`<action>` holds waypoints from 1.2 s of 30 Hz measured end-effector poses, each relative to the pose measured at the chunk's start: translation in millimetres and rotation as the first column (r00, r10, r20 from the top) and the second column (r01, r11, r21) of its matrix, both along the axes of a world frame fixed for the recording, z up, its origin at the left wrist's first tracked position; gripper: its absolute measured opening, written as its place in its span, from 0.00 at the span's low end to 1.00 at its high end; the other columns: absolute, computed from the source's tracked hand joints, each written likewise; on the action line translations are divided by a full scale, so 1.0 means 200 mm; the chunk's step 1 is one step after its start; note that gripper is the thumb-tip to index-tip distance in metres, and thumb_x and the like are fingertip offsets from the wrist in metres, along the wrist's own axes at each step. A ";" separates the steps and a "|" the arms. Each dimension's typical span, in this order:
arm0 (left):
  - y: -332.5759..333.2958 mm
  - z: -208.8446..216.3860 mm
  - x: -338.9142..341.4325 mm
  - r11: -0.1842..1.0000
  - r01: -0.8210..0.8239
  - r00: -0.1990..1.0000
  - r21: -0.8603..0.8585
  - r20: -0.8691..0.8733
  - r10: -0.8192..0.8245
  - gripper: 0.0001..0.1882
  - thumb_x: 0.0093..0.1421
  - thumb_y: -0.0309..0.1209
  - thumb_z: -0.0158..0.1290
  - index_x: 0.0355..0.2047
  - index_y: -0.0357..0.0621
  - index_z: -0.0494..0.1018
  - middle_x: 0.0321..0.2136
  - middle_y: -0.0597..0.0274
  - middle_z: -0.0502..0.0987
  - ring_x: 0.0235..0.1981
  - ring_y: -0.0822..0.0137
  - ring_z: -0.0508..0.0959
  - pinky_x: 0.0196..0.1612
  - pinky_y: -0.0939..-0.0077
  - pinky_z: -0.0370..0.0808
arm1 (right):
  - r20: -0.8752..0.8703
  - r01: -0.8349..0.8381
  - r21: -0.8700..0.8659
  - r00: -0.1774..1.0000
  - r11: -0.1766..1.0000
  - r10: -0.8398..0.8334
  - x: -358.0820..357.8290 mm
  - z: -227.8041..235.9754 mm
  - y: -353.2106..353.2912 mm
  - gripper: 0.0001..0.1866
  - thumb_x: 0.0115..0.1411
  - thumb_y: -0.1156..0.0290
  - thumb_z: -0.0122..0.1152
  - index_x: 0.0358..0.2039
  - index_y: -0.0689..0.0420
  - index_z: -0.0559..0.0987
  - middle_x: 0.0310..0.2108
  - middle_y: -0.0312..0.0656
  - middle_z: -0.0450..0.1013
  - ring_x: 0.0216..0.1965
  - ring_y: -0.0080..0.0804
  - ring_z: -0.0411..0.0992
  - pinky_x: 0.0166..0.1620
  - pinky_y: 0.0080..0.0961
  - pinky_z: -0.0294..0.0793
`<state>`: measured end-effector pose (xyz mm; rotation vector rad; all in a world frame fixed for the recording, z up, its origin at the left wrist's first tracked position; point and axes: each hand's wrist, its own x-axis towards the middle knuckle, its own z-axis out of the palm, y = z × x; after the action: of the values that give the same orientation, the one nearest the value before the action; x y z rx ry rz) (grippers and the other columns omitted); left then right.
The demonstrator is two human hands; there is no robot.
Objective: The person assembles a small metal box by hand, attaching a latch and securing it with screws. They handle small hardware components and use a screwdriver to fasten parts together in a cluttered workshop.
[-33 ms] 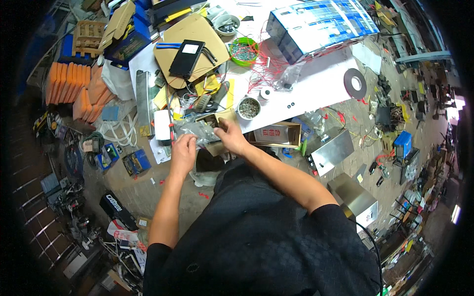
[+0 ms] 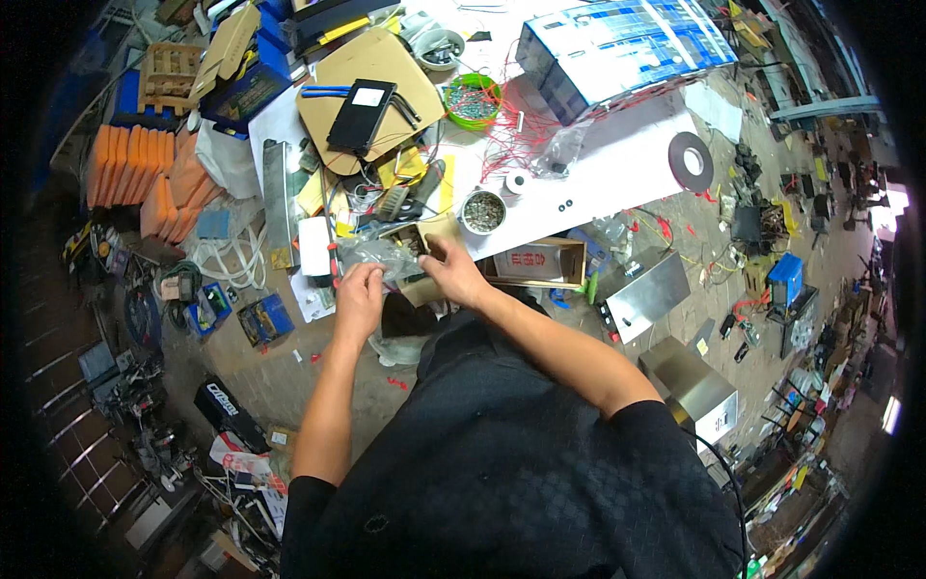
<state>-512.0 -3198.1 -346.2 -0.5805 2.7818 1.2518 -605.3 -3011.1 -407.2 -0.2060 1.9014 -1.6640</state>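
Observation:
At the table's near edge, my left hand (image 2: 360,298) is closed, its fingertips pinching the near edge of a crumpled clear plastic bag (image 2: 378,255). My right hand (image 2: 455,274) is just to the right, fingers curled and thumb turned toward the bag. Whatever lies between those fingertips is too small to make out. Under and beyond the hands is an open small cardboard box (image 2: 439,229) with dark pieces inside, partly covered by the bag. A metal can of small hardware (image 2: 484,212) stands to the right of the box.
Beyond are a black flat device (image 2: 362,116) on a tan board, a green bowl of screws (image 2: 473,101) and tangled red wires (image 2: 506,145). A blue-white carton (image 2: 627,58) and tape roll (image 2: 691,162) sit right. A wooden box (image 2: 535,262) and steel panel (image 2: 646,297) are nearby.

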 end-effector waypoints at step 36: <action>0.78 -0.54 0.04 0.935 0.042 0.998 0.352 0.032 -0.057 0.13 0.70 0.33 0.47 0.42 0.39 0.79 0.54 0.50 0.75 0.56 0.55 0.75 0.60 0.65 0.69 | -0.211 0.220 0.208 0.961 0.953 -0.176 -0.49 -0.44 0.65 0.45 0.49 0.75 0.72 0.66 0.63 0.61 0.58 0.52 0.63 0.38 0.30 0.76 0.42 0.27 0.80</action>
<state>-503.5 -3042.7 -455.2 -0.4970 2.4321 1.6513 -704.0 -2881.0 -494.4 -0.0836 2.3074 -1.5795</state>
